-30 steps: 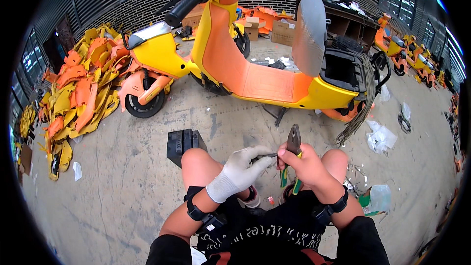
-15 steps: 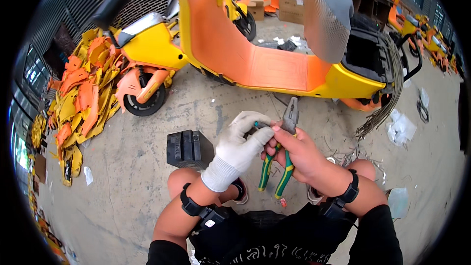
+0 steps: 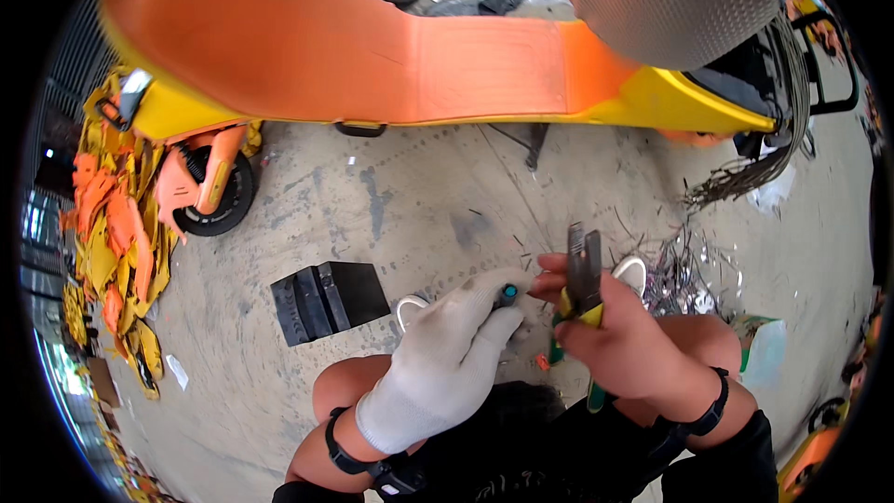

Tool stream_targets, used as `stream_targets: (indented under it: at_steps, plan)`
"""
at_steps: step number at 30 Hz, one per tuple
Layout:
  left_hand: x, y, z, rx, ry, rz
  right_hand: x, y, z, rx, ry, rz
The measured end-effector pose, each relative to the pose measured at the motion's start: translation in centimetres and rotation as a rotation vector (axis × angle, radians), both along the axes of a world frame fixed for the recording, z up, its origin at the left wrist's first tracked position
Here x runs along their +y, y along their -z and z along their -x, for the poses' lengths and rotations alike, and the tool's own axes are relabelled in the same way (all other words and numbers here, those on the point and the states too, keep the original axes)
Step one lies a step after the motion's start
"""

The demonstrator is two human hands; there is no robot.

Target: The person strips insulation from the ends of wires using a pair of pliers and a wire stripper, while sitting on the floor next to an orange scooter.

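Note:
My left hand (image 3: 447, 345), in a white knit glove, pinches a small dark cylindrical piece (image 3: 507, 294) with a teal end. The glove hides most of that piece. Just to its right, my bare right hand (image 3: 624, 335) is wrapped around combination pliers (image 3: 584, 270). Their grey jaws point away from me and look slightly parted, with nothing visible between them. Parts of the green and yellow handles show below and beside my fingers. The jaws and the dark piece are apart.
Beyond my hands stands a yellow and orange scooter (image 3: 489, 65), with a bundle of strands (image 3: 754, 172) hanging at its rear. A black box (image 3: 331, 300) sits on the floor at left, before a heap of body panels (image 3: 116, 224). Cut scraps (image 3: 689, 270) lie at right.
The view has tilted down. My right hand has drawn slightly away from the left and shifted its grip on the pliers. The left hand has turned, showing the piece's teal end more clearly.

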State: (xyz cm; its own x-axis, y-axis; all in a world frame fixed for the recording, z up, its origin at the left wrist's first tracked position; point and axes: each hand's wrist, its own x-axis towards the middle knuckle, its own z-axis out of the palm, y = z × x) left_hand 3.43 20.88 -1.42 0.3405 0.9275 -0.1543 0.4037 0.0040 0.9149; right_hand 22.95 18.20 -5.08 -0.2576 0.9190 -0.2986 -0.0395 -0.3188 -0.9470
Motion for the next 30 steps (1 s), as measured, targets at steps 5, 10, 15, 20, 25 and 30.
stream_targets:
  at_steps: [5, 10, 15, 20, 25, 30]
  plan:
    - [1.2, -0.1, 0.2, -0.06, 0.004, 0.283, 2.2, -0.6, -1.4, -0.099, -0.144, -0.061]
    - [4.0, 3.2, 0.4, 0.437, 0.061, -0.165, 3.9, -0.7, -3.0, -0.192, 0.21, 0.214]
    - [5.1, 3.4, 2.1, 0.832, 0.149, -0.045, 5.8, 0.3, -2.8, -0.242, 0.432, 0.392]
    - [7.8, 4.3, 2.2, 0.954, 0.205, 0.123, 7.4, 1.7, -5.9, -0.089, 0.152, 0.432]
    - [8.6, 7.0, 3.9, 1.013, 0.252, 0.092, 10.5, 4.6, -6.2, -0.108, -0.006, 0.467]
    - [9.1, 7.4, 3.5, 1.01, 0.264, 0.167, 8.7, 5.7, -7.6, -0.009, 0.151, 0.606]
